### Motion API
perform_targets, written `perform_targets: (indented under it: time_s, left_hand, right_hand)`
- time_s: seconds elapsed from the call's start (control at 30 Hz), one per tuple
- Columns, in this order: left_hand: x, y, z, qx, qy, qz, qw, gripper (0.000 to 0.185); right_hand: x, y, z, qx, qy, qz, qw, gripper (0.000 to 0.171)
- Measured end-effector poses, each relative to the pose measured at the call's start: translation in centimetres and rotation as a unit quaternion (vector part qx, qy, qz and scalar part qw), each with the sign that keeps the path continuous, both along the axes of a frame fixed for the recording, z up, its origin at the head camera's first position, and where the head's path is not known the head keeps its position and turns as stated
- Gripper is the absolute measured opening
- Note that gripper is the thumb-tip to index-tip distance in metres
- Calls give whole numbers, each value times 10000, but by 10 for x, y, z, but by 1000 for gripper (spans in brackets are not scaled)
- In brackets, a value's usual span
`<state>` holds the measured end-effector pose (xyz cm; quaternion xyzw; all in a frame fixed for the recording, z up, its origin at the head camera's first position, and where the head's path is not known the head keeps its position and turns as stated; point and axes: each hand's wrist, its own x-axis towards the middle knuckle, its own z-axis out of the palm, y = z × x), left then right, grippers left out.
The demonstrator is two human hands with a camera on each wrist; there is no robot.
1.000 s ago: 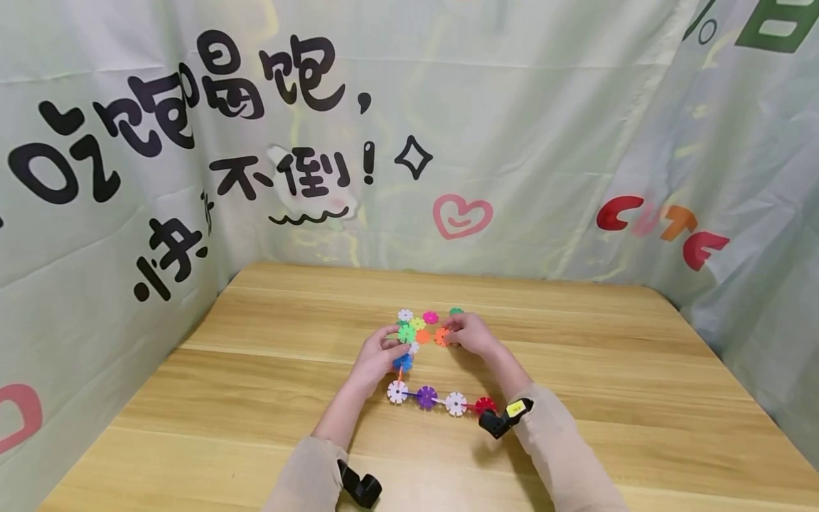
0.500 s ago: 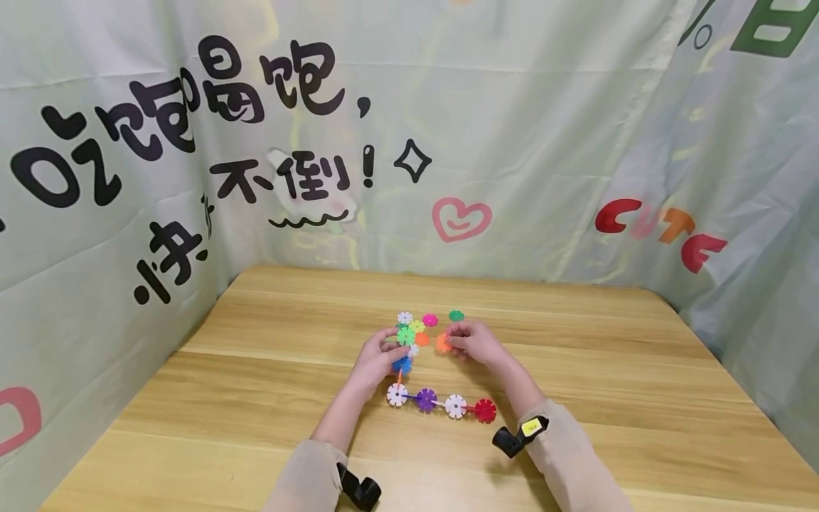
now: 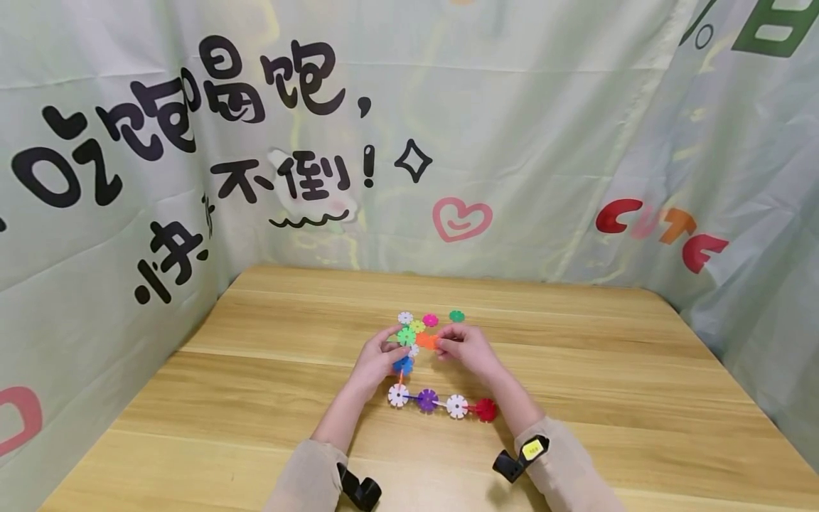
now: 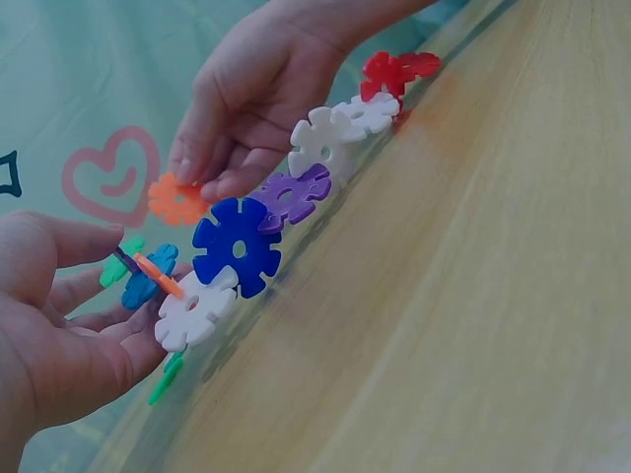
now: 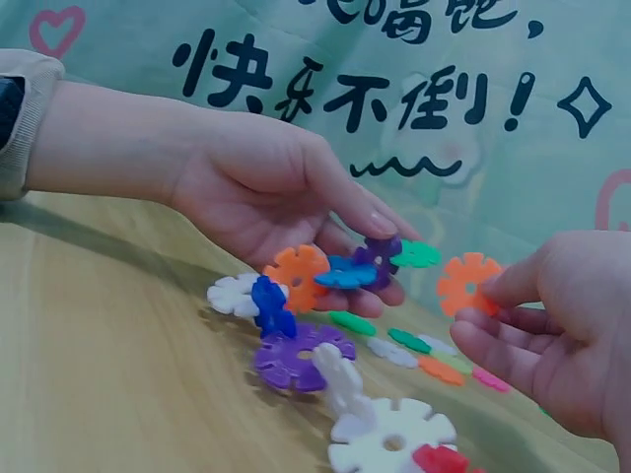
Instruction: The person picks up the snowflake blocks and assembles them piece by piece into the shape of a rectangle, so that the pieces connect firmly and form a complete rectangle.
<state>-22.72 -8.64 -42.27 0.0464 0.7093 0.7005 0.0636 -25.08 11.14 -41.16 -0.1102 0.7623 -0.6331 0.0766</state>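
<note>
Orange disc point(image 5: 469, 283): a thin, notched plastic flower, judged light, stiff and a little slick. Your right hand point(image 5: 552, 330) pinches it at the rim between thumb and fingertips, just above the table point(image 3: 576, 370) and beside the chain of joined discs point(image 3: 441, 405). Grip it by the edge and keep the notches free. Your left hand point(image 5: 286, 202) curls around the near end of the chain, holding the cluster there. The head view shows loose discs point(image 3: 430, 320) beyond your hands; the wrist views show the grip, though which notch faces the chain is unclear.
</note>
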Motion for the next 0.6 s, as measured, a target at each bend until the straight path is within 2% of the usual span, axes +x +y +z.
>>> perform_targets:
  time_s: [0.37, 0.6]
  left_hand:
    - [0, 2, 1, -15, -89, 28, 10000, 51]
    - [-1, 3, 1, 69, -130, 69, 9999, 50]
  right_hand:
    - [1, -10, -2, -545, -30, -456, 9975, 17]
    - [1, -14, -6, -365, 264, -424, 9981, 17]
